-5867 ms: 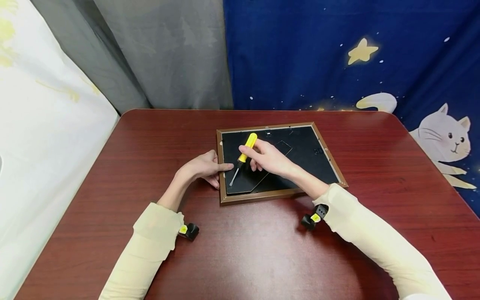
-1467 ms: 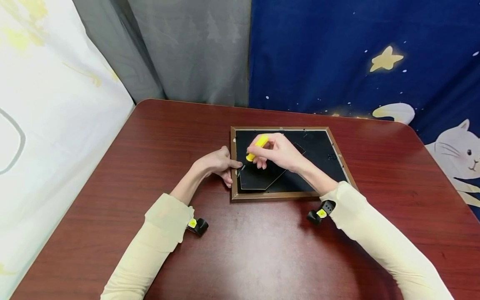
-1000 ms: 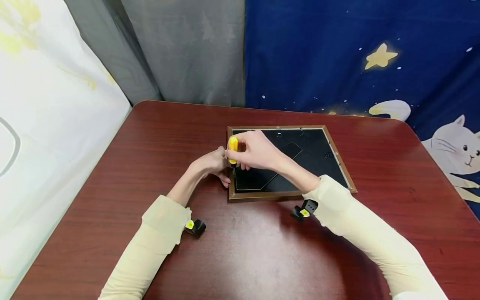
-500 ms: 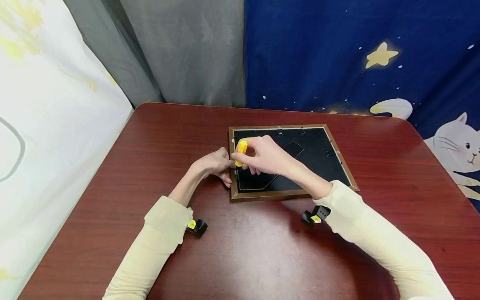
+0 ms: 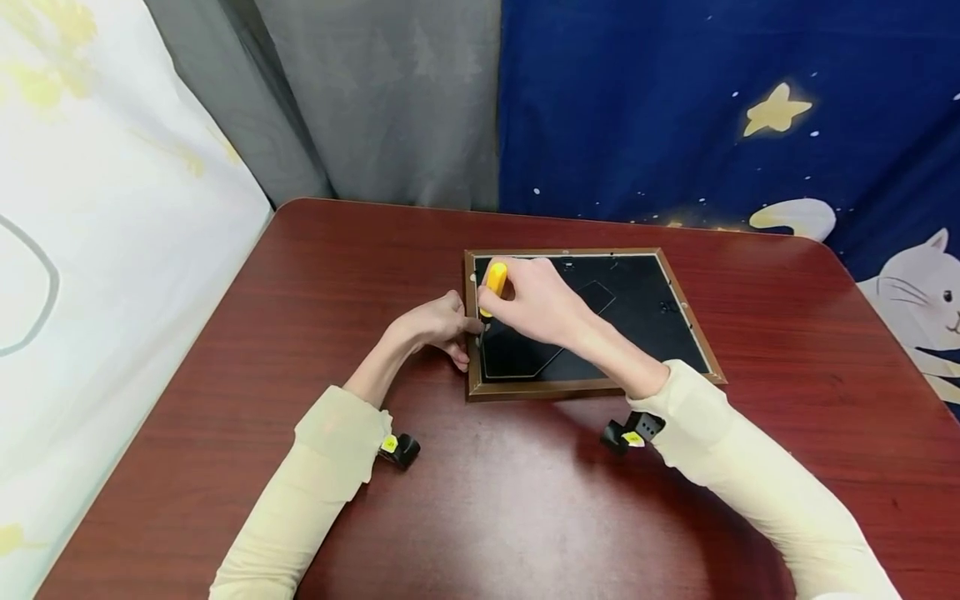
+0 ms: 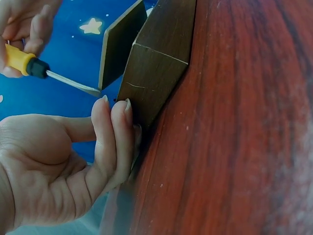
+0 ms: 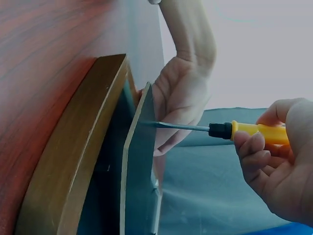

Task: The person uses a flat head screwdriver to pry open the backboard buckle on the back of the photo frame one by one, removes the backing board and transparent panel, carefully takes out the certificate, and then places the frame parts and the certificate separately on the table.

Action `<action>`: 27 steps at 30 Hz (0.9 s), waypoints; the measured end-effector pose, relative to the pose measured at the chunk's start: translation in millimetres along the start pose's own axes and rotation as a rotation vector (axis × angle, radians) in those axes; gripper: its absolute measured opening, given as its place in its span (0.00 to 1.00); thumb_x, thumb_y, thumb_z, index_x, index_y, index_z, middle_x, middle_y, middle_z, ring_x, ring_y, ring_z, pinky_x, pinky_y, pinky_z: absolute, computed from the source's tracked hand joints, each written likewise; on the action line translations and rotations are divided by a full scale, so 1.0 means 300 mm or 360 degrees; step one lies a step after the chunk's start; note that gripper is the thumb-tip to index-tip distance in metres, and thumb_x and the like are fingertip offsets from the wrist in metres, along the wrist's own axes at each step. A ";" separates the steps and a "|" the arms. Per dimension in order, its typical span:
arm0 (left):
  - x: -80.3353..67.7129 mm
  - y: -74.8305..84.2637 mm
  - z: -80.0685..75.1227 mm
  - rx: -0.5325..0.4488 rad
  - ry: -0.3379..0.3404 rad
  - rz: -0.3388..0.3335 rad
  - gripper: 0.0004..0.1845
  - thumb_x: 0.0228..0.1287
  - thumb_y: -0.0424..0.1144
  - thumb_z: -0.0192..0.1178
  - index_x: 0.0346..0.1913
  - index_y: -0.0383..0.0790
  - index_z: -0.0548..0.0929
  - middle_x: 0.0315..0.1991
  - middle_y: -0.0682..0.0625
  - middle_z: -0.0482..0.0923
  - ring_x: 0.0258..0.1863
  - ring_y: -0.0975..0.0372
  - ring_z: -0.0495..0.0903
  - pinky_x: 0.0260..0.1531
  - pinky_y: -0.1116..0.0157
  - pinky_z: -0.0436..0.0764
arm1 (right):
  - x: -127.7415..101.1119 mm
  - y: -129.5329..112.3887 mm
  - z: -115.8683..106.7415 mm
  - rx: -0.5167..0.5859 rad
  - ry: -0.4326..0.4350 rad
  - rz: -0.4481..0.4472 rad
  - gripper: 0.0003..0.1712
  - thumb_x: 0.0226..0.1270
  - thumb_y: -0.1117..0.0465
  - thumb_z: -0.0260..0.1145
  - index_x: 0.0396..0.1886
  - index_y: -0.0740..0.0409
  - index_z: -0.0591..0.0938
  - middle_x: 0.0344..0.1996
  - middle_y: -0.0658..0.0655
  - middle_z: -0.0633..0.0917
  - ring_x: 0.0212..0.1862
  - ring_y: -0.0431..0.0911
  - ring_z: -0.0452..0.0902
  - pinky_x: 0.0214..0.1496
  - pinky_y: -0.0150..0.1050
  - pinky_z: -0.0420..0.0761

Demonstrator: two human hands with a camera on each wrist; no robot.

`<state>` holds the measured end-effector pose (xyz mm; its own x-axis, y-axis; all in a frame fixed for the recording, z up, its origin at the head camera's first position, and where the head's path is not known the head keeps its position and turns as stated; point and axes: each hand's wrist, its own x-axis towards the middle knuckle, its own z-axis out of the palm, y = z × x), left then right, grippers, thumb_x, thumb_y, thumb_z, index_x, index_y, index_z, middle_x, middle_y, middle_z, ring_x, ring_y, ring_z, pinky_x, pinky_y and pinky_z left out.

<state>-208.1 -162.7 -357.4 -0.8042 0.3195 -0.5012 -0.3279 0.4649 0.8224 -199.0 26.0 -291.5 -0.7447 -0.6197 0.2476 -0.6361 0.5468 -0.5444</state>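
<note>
The head view looks down from above; both wrist views sit low and close, sharing the picture frame [image 5: 592,387] [image 6: 156,73] [image 7: 73,147] edge.

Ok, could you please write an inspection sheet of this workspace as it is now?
Surface: red-brown wooden table, glossy.
Job's things: picture frame lies face down; black backing board is pried up at its left edge; yellow-handled screwdriver has its blade tip at that edge.
Clutter: nothing seen.
Grips: left hand presses straight fingers against the frame's left side; right hand holds the screwdriver handle.
Cables: nothing seen; a small black camera unit sits on each wrist.
Surroundings: grey curtain, blue cloth with star and cat print, white cloth at the left.
</note>
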 end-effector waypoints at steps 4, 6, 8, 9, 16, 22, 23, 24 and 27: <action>-0.001 0.003 0.001 -0.0031 0.0009 -0.0042 0.12 0.75 0.33 0.56 0.39 0.27 0.67 0.15 0.39 0.79 0.15 0.56 0.85 0.27 0.62 0.86 | 0.000 0.014 0.005 0.0043 -0.0059 0.0101 0.11 0.70 0.56 0.61 0.27 0.54 0.80 0.18 0.50 0.79 0.22 0.43 0.73 0.26 0.37 0.73; -0.001 0.003 0.001 -0.0044 0.0013 -0.0056 0.13 0.75 0.34 0.56 0.44 0.27 0.64 0.17 0.38 0.80 0.15 0.57 0.85 0.26 0.64 0.86 | -0.005 0.022 0.007 0.0104 -0.0098 0.0163 0.11 0.71 0.56 0.61 0.29 0.55 0.80 0.19 0.51 0.82 0.20 0.43 0.75 0.25 0.37 0.76; -0.001 0.004 0.001 -0.0047 0.0020 -0.0068 0.15 0.76 0.34 0.56 0.48 0.26 0.63 0.18 0.38 0.81 0.15 0.58 0.85 0.25 0.65 0.85 | -0.010 0.026 0.009 0.0149 -0.0122 0.0191 0.11 0.72 0.56 0.61 0.31 0.56 0.80 0.18 0.52 0.83 0.19 0.43 0.77 0.25 0.38 0.79; -0.001 0.004 0.000 -0.0049 0.0022 -0.0072 0.15 0.76 0.35 0.56 0.48 0.26 0.63 0.18 0.38 0.81 0.15 0.58 0.84 0.25 0.66 0.85 | -0.012 0.028 0.011 0.0166 -0.0133 0.0195 0.11 0.73 0.56 0.61 0.31 0.56 0.80 0.18 0.52 0.83 0.19 0.43 0.78 0.25 0.38 0.80; -0.007 0.012 -0.002 -0.0060 0.0008 -0.0079 0.16 0.77 0.35 0.55 0.51 0.27 0.61 0.18 0.39 0.81 0.15 0.59 0.84 0.24 0.67 0.85 | -0.033 0.033 0.018 0.0293 -0.0159 0.0193 0.10 0.75 0.56 0.61 0.34 0.56 0.81 0.16 0.50 0.82 0.18 0.45 0.80 0.24 0.39 0.82; -0.005 0.008 -0.002 -0.0058 0.0004 -0.0049 0.13 0.77 0.32 0.53 0.49 0.28 0.61 0.16 0.39 0.79 0.14 0.58 0.83 0.24 0.65 0.85 | -0.047 0.031 0.026 0.0342 -0.0186 0.0093 0.09 0.76 0.57 0.62 0.36 0.57 0.81 0.18 0.48 0.83 0.20 0.47 0.82 0.27 0.37 0.83; -0.005 0.007 -0.001 -0.0051 0.0001 -0.0043 0.12 0.76 0.32 0.52 0.48 0.27 0.62 0.16 0.39 0.79 0.13 0.58 0.83 0.24 0.65 0.85 | -0.046 0.029 0.026 0.0333 -0.0190 0.0075 0.10 0.76 0.56 0.62 0.36 0.57 0.81 0.18 0.48 0.83 0.20 0.47 0.82 0.28 0.37 0.83; -0.002 0.005 -0.001 -0.0045 -0.0005 -0.0036 0.11 0.76 0.31 0.52 0.47 0.26 0.64 0.15 0.39 0.79 0.13 0.58 0.83 0.24 0.65 0.85 | -0.044 0.028 0.026 0.0324 -0.0196 0.0066 0.10 0.76 0.56 0.62 0.36 0.57 0.81 0.17 0.48 0.83 0.20 0.47 0.82 0.29 0.37 0.83; 0.000 0.005 -0.001 -0.0019 -0.0025 -0.0025 0.11 0.77 0.32 0.52 0.42 0.23 0.69 0.15 0.39 0.79 0.14 0.58 0.84 0.24 0.65 0.85 | -0.042 0.026 0.019 0.0298 -0.0193 0.0095 0.11 0.76 0.55 0.61 0.35 0.56 0.81 0.17 0.48 0.82 0.20 0.48 0.82 0.30 0.37 0.82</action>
<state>-208.7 -162.3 -356.3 -0.7911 0.3249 -0.5183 -0.3466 0.4602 0.8174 -193.3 34.8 -303.6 -0.7428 -0.6589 0.1187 -0.5348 0.4774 -0.6972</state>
